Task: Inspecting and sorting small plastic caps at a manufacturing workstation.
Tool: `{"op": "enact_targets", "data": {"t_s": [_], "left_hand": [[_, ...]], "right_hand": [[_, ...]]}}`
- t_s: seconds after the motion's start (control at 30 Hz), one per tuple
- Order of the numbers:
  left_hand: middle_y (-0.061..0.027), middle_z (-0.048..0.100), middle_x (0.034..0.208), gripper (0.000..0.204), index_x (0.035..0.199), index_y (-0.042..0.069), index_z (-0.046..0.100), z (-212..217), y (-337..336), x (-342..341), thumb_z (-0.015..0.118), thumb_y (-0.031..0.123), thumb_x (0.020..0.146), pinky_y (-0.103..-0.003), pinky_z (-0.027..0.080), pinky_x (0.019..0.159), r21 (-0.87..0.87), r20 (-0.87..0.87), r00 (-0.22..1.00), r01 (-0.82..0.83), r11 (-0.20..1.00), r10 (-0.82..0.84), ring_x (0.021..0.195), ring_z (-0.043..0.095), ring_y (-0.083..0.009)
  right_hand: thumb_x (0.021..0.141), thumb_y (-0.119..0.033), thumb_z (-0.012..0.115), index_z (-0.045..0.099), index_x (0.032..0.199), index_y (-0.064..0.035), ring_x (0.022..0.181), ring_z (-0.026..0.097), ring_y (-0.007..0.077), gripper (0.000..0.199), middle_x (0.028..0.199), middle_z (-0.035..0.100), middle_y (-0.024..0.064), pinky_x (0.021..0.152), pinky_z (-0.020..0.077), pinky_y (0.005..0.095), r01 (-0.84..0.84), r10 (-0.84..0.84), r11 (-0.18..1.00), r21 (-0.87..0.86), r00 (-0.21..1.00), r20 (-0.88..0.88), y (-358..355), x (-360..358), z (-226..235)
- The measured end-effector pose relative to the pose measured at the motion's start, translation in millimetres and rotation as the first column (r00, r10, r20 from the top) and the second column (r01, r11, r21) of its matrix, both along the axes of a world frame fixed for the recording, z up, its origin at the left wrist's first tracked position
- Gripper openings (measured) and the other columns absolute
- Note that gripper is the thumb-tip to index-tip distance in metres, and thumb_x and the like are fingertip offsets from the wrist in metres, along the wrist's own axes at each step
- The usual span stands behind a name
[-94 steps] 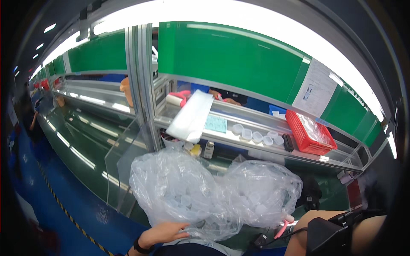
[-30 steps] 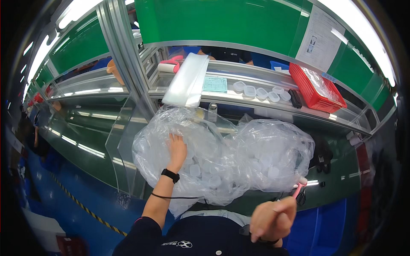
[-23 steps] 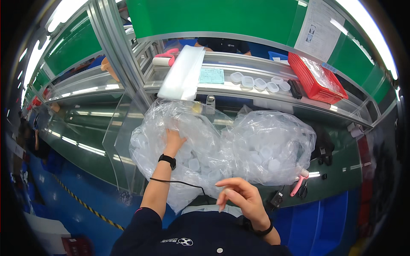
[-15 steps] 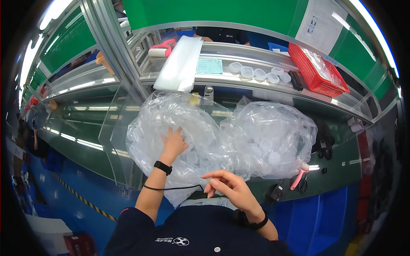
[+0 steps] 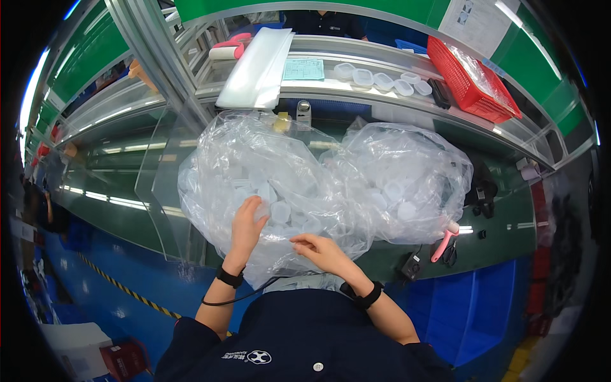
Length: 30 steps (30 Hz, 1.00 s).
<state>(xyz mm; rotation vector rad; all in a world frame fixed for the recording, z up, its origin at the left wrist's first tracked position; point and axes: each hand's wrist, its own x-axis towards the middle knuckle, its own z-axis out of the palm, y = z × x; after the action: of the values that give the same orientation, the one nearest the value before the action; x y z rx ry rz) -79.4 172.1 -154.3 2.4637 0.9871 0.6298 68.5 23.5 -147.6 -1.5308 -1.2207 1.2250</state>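
Observation:
Two large clear plastic bags sit side by side on the bench, the left bag (image 5: 223, 153) and the right bag (image 5: 414, 153). Small translucent plastic containers show inside both. At the left bag's near part, my left hand (image 5: 245, 230) has its fingers bent around the edge of a translucent container (image 5: 266, 191); the grip is partly hidden by glare and plastic. To its right, my right hand (image 5: 323, 253) hovers over the bag's near side, fingers loosely bent and apart, with nothing seen in it. Each wrist wears a black band, and a dark cable runs from the left one.
On the shelf lie flat clear bags (image 5: 258, 67), a teal paper (image 5: 303, 69), several small containers (image 5: 383, 81) and a red basket (image 5: 468, 83). A pink-handled roller (image 5: 443, 245) and a black box (image 5: 412, 264) lie at the right. A metal bottle (image 5: 303, 114) stands behind the bags.
My left hand has drawn back toward me from deeper over the left bag, its spread fingers coming closer together. My right hand has moved slightly forward. The view has shifted a little.

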Motion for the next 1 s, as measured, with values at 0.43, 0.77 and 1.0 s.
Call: {"op": "enact_targets", "data": {"t_s": [0.43,0.77,1.0], "left_hand": [[-0.007,0.052,0.094,0.032,0.104,0.003,0.047,102,-55,11,0.059,0.007,0.074,-0.026,0.044,0.073,-0.715,0.441,0.895,0.302,0.63,0.072,0.082,0.054,-0.0125],[-0.0085,0.052,0.09,0.023,0.101,-0.001,0.045,113,-50,20,0.047,0.017,0.085,-0.026,0.052,0.05,-0.848,0.49,0.815,0.364,0.385,0.308,0.084,0.056,-0.0167],[-0.0149,0.048,0.116,0.009,0.074,0.0,0.053,96,-29,-9,0.055,0.009,0.076,-0.03,0.037,0.084,-0.536,0.624,0.734,0.152,0.83,0.269,0.099,0.051,-0.0207]], "right_hand": [[0.086,-0.027,0.045,0.038,0.12,-0.0006,0.104,0.045,0.0181,0.043,0.123,0.036,0.0117,0.083,0.0403,0.03,0.264,-0.223,0.963,-0.045,0.695,-0.683,26,-2,76],[0.08,-0.008,0.055,0.045,0.116,-0.0011,0.098,0.049,0.0152,0.037,0.119,0.04,0.009,0.081,0.0407,0.0246,0.315,-0.269,0.948,-0.043,0.722,-0.637,17,3,80],[0.074,0.004,0.057,0.031,0.124,-0.0012,0.107,0.045,0.0199,0.056,0.12,0.037,0.0113,0.087,0.0407,0.0286,0.439,-0.287,0.891,0.111,0.737,-0.611,-7,1,123]]}}
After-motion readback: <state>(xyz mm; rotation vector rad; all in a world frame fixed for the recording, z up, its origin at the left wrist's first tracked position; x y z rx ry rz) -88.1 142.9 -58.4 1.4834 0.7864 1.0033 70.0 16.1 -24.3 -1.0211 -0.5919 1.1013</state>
